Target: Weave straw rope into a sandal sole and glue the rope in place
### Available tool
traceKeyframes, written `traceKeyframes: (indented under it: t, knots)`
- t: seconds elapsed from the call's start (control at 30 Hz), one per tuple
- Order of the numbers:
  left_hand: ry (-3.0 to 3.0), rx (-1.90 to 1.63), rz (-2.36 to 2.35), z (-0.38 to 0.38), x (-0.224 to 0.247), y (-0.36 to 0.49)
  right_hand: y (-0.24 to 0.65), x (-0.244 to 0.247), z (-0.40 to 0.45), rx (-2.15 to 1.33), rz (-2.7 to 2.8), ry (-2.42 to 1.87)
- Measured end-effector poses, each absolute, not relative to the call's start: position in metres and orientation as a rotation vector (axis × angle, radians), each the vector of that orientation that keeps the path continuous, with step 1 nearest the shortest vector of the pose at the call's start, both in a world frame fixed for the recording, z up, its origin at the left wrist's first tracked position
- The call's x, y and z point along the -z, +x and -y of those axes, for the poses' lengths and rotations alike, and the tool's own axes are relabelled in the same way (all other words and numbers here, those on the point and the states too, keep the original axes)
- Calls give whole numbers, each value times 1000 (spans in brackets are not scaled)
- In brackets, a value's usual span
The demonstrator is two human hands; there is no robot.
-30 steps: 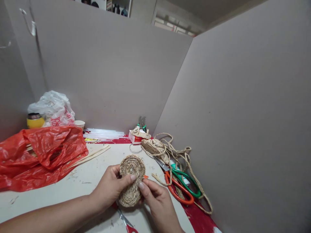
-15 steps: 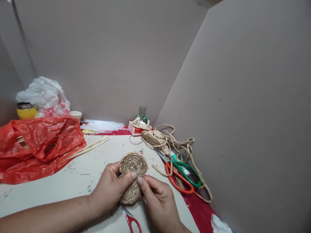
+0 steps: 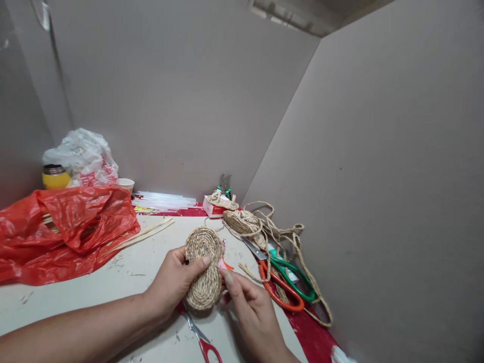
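Note:
A figure-eight piece of coiled, braided straw (image 3: 204,290) is upright over the table, its larger coil on top. My left hand (image 3: 172,282) grips it from the left, thumb across the narrow middle and the other fingers behind. At its right edge, my right hand (image 3: 247,305) is closed, thumb against the index finger beside the waist of the piece; whatever lies between those fingertips is too small to make out. Below the piece, small red-handled scissors (image 3: 207,346) lie on the table. Something pink and orange (image 3: 226,264) shows partly behind the piece.
Orange-handled (image 3: 282,292) and green-handled scissors (image 3: 297,275) lie at right among braided cord (image 3: 249,222). A red plastic bag (image 3: 91,217) covers the left side. Clear sticks (image 3: 164,200), a cup (image 3: 126,184) and a small box (image 3: 214,208) stand behind.
The thumbs have parted: my right hand has shifted from the front of the piece to its right edge. The piece now faces the camera more squarely, and the view has tilted up slightly.

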State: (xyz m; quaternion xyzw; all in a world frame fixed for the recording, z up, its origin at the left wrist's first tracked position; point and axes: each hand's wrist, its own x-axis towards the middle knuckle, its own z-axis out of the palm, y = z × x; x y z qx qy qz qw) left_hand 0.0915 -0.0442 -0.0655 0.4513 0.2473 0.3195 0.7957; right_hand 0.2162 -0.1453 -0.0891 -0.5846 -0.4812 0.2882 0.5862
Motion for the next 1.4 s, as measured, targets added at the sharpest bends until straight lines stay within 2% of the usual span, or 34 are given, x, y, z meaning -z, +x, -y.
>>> traceKeyframes:
  t: [0.37, 0.63, 1.1, 1.27, 1.4]
  knots:
    - [1018, -602, -506, 50, 69, 92, 215, 88, 142, -637, 841, -1382]
    - [1044, -613, -534, 52, 70, 93, 218, 93, 146, -353, 1084, -1459]
    - [960, -589, -639, 52, 67, 91, 218, 93, 151, -207, 1368, -1407]
    - [919, -579, -650, 49, 63, 92, 217, 87, 152, -343, 1072, -1358]
    - [906, -528, -520, 51, 62, 91, 215, 83, 146, -786, 824, -1283]
